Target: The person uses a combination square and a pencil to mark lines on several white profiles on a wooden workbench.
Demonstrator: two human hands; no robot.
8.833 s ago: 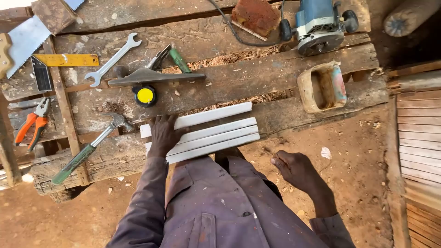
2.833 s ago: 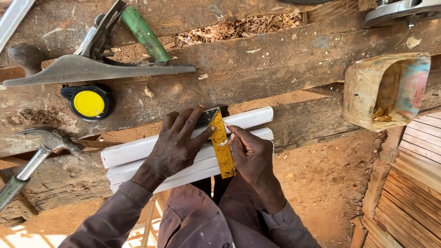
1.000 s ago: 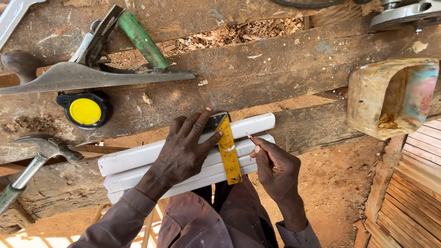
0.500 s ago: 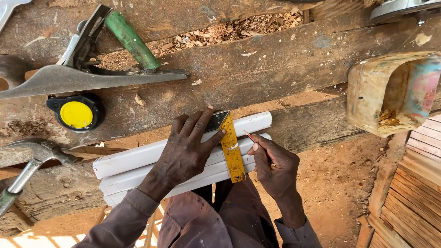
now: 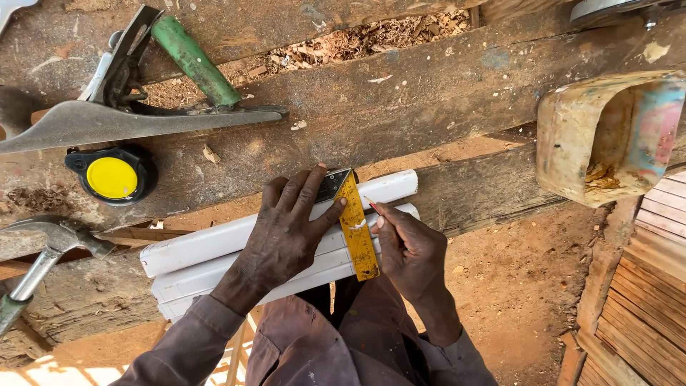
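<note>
Left hand (image 5: 289, 232) lies flat, fingers spread wide, pressing down on the stack of white strips (image 5: 214, 264) and pinning the yellow try square (image 5: 357, 225) across them; thumb tip touches the square's yellow blade edge, index and middle fingers reach up to its dark stock at the top. Right hand (image 5: 407, 250) sits just right of the square, fingers pinched tight around a red pencil (image 5: 371, 207) whose tip touches the upper white strip right beside the blade. White strips are long, flat, stacked about three deep, lying slightly tilted along the near edge of the rough wooden desk (image 5: 429, 93), left end lower than right, partly overhanging the desk's front. Square blade crosses the strips roughly at right angles, its lower end past the bottom strip. On the desk, far left: a hammer (image 5: 39, 261) with metal head and a green-tipped handle running off the frame edge, well apart from the hands. Above it a black and yellow tape measure (image 5: 111, 176), near the strips' left end but not touching. Further up, a metal hand plane (image 5: 136, 118) lying on its side, and a green-handled tool (image 5: 193, 61) resting over it. Wood shavings (image 5: 357, 39) in the gap between planks. Right side: a worn cut-open plastic container (image 5: 607, 136), dirty inside. Brown sleeves and clothing at the bottom; reddish dirt floor (image 5: 514, 286) below the desk edge.
</note>
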